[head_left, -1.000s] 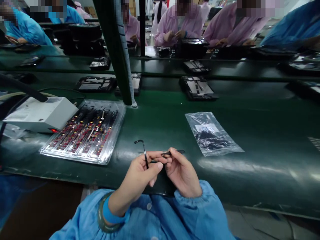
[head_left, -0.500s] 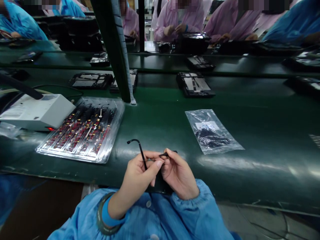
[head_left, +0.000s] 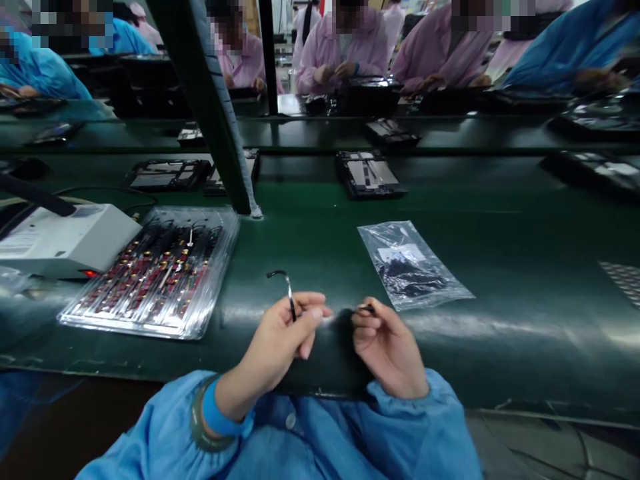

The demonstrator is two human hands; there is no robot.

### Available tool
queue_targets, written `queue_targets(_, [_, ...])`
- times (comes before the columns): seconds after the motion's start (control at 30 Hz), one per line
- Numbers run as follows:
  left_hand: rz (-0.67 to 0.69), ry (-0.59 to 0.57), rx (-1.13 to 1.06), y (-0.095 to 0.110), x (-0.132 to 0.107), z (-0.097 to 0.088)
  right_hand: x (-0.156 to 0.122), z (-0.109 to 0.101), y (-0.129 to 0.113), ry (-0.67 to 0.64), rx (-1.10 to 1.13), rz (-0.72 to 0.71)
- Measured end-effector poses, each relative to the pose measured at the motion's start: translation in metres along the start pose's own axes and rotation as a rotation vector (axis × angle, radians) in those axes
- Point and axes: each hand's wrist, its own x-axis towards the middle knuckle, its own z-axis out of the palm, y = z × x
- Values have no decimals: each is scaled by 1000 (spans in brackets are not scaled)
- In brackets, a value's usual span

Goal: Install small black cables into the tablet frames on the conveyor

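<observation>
My left hand (head_left: 283, 333) pinches a thin black flex strip (head_left: 286, 287) that sticks up past the fingers and hooks over at its top. My right hand (head_left: 383, 340) is closed on a small dark piece (head_left: 365, 309) held at the fingertips. The two hands sit a little apart over the near edge of the green belt (head_left: 310, 253). A clear tray (head_left: 150, 273) with several rows of red and black strips lies to the left. A clear bag (head_left: 407, 267) of small black parts lies just beyond my right hand.
A white box unit (head_left: 65, 237) with a red light stands at the left. A dark green post (head_left: 210, 113) rises from the belt behind the tray. Open black devices (head_left: 370, 173) lie farther back. People in pink and blue coats work at the far side.
My hands have come apart: the right hand drew away to the right with a small dark piece, while the left keeps the strip. The view has shifted slightly.
</observation>
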Motion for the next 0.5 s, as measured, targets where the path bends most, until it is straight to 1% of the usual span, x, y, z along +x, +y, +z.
queue_targets(0.07, [-17,-11,-59,11,26,12,-1,-13,-25,102,-12,-131])
queue_targets(0.1, [-5,12,-91,17,43,20,-2,-21,-36,165,-22,-208])
queue_targets(0.13, [22,69,-128,22,63,29,-3,-29,-45,228,-32,-277])
queue_targets(0.17, [9,112,-189,26,85,39,-4,-37,-52,281,-36,-332])
queue_targets(0.2, [-52,161,-264,29,109,50,-4,-44,-58,321,-31,-366])
queue_targets(0.27, [-92,211,-290,32,159,72,-5,-54,-63,347,-6,-366])
queue_targets(0.37, [-121,303,-306,33,231,102,-4,-58,-63,339,9,-325])
queue_targets(0.43, [-125,365,-313,34,272,117,-3,-58,-63,347,-1,-307])
queue_targets(0.5, [-113,423,-326,38,304,126,0,-59,-63,339,-14,-279])
